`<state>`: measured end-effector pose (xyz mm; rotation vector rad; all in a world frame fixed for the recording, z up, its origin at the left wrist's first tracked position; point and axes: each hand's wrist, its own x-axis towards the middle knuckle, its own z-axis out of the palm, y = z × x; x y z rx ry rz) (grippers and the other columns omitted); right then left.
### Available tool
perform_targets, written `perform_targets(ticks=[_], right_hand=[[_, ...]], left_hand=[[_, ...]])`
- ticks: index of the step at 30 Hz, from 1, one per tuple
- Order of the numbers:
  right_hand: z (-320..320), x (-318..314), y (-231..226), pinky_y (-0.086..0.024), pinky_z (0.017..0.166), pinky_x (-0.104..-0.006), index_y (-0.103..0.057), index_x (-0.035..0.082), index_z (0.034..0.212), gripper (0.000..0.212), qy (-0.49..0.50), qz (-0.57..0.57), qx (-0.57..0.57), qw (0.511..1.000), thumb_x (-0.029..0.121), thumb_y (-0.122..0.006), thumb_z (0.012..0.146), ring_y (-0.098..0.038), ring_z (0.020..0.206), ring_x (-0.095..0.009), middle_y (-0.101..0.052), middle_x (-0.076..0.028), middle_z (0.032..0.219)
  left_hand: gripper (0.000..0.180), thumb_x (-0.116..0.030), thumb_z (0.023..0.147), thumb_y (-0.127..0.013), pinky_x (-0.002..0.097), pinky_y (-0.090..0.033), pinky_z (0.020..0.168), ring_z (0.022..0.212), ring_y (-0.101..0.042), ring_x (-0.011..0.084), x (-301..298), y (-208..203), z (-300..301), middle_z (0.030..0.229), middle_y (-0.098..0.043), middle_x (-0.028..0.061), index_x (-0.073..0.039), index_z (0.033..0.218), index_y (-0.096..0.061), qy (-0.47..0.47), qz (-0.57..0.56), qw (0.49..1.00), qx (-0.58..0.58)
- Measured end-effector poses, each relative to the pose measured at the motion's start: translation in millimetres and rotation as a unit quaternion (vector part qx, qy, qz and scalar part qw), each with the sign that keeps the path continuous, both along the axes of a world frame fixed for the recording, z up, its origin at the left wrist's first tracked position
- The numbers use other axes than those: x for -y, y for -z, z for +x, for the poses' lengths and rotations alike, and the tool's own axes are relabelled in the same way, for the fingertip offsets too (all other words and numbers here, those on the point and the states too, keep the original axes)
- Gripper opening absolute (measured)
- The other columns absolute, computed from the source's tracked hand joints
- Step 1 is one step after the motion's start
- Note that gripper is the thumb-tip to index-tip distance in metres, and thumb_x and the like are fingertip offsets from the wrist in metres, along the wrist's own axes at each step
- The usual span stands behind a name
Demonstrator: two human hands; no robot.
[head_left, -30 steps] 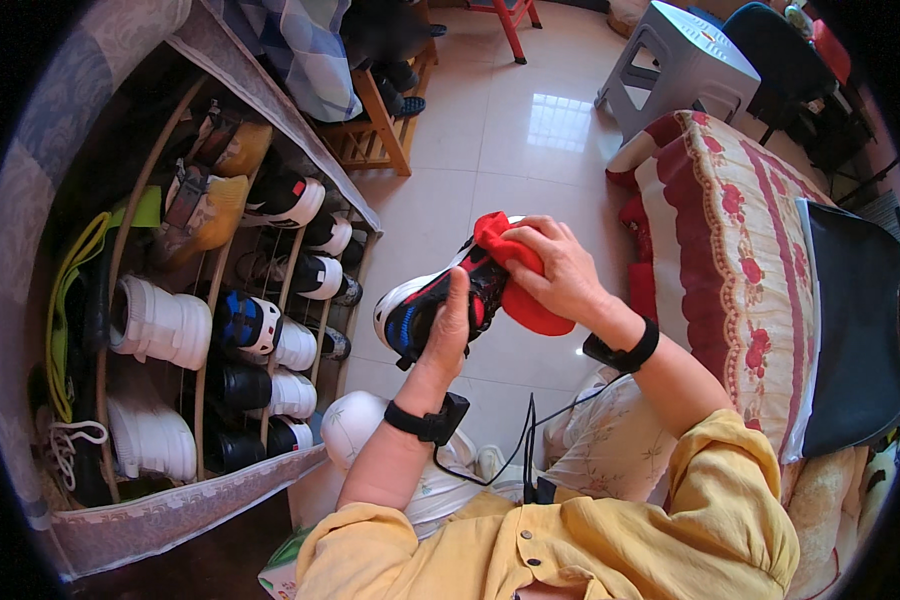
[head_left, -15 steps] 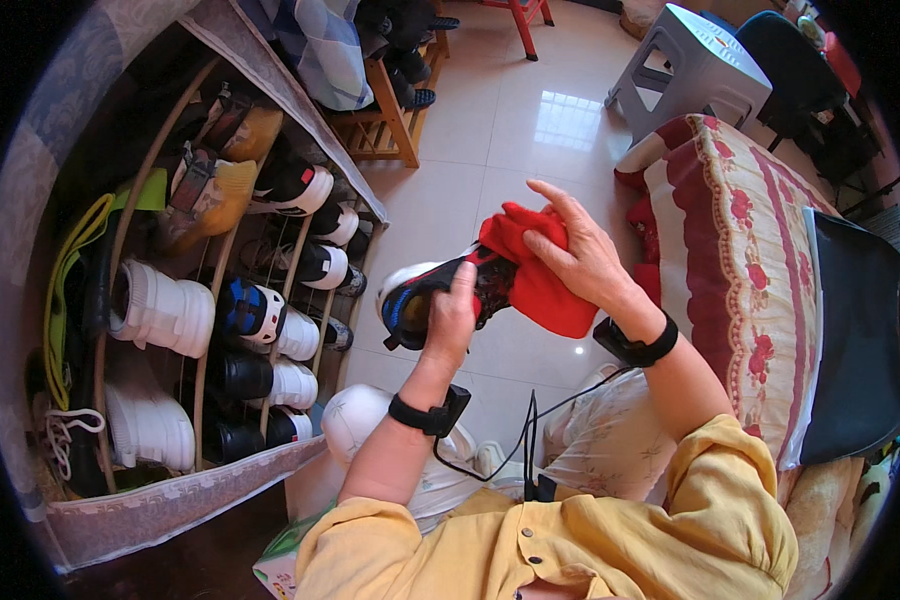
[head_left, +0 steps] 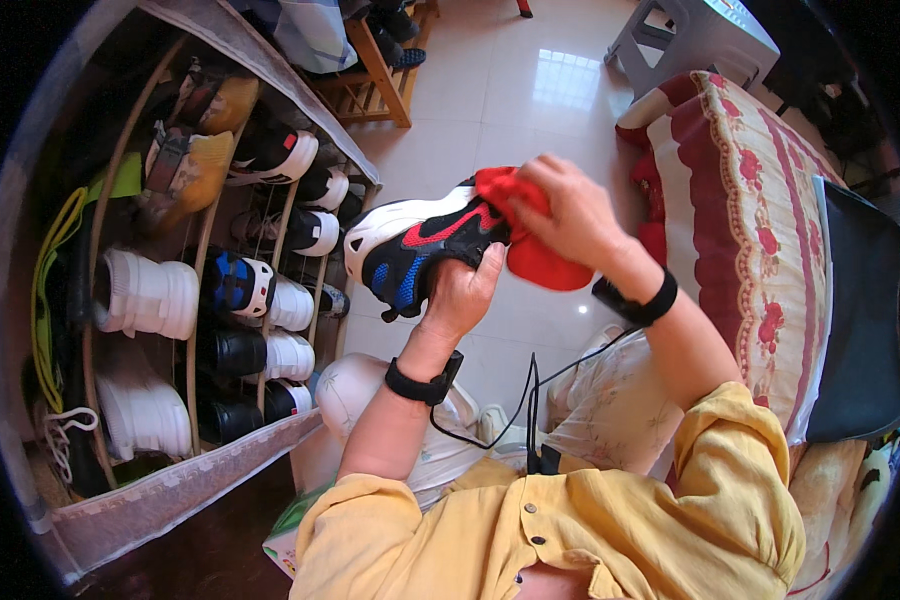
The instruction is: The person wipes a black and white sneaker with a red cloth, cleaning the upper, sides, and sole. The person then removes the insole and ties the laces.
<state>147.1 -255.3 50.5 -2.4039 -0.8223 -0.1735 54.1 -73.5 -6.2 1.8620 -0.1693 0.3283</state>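
A black, white, red and blue sneaker point(head_left: 420, 245) is held on its side over my lap, its heel toward the shoe rack. My left hand point(head_left: 462, 292) grips it at the opening, some fingers hidden inside. A red cloth point(head_left: 553, 258) covers the toe end. My right hand point(head_left: 570, 205) is closed over that cloth, pressing it against the front of the shoe; its fingers are slightly blurred. Both wrists wear black straps with small boxes, and a black cable hangs between them.
At the left stands a fabric-covered shoe rack point(head_left: 200, 240) holding several shoes. A flowered, fringed cloth point(head_left: 760, 230) covers a surface at the right, with a black flat item point(head_left: 863, 330) on it. Farther off are a grey plastic stool point(head_left: 685, 45) and a wooden rack point(head_left: 395, 85).
The sneaker has rolled, so its side and white sole edge now face up instead of its opening. Both hands have moved slightly up, and my right hand has shifted on the cloth.
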Motion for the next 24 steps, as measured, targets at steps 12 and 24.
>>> perform_targets(ticks=[12,24], right_hand=[[-11.1,0.0,11.3,-0.053,0.092,-0.0448,-0.066,0.014,0.127,0.041,-0.038,0.072,-0.127,0.989,0.030,-0.065,0.090,-0.064,0.108,-0.036,-0.066,-0.015,0.115],[22.7,27.1,5.6,-0.055,0.086,-0.0439,-0.065,0.013,0.114,0.030,0.138,-0.104,-0.067,0.983,0.023,-0.070,0.087,-0.063,0.107,-0.033,-0.065,-0.011,0.111]], left_hand=[[0.045,-0.012,0.096,-0.061,0.0451,-0.043,0.109,0.127,-0.056,0.0398,6.5,8.4,-1.3,0.133,-0.061,0.0231,0.000,0.138,-0.055,0.080,0.077,0.994,-0.022],[0.031,-0.016,0.095,-0.062,0.0432,-0.047,0.102,0.114,-0.064,0.0358,9.4,3.3,4.5,0.119,-0.069,0.0201,0.002,0.121,-0.066,0.025,0.043,0.998,-0.024]])
